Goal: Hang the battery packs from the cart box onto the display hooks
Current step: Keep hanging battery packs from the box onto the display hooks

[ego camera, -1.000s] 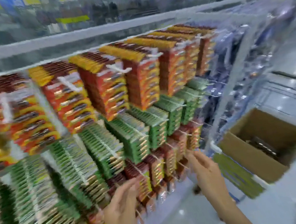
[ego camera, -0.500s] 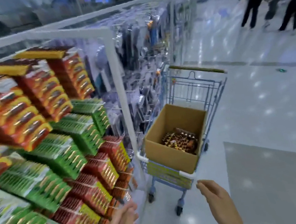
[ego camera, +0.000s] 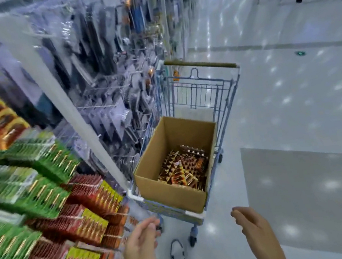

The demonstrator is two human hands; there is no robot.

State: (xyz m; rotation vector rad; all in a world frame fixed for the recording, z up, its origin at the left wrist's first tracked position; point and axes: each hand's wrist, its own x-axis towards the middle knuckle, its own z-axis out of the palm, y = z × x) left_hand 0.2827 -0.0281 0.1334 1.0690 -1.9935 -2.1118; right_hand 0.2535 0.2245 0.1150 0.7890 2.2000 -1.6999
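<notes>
Closer now: orange-brown battery packs (ego camera: 182, 168) heaped

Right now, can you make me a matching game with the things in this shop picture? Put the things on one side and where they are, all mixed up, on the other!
Things:
1. cardboard box
2. loose battery packs
3. green packs
4. left hand

Places:
A. hanging on the display rack to the left
B. sitting in the blue cart
C. lying at the bottom of the box
D. empty, low in the picture, just in front of the cart

Pairs: 1-B, 2-C, 3-A, 4-D
</notes>
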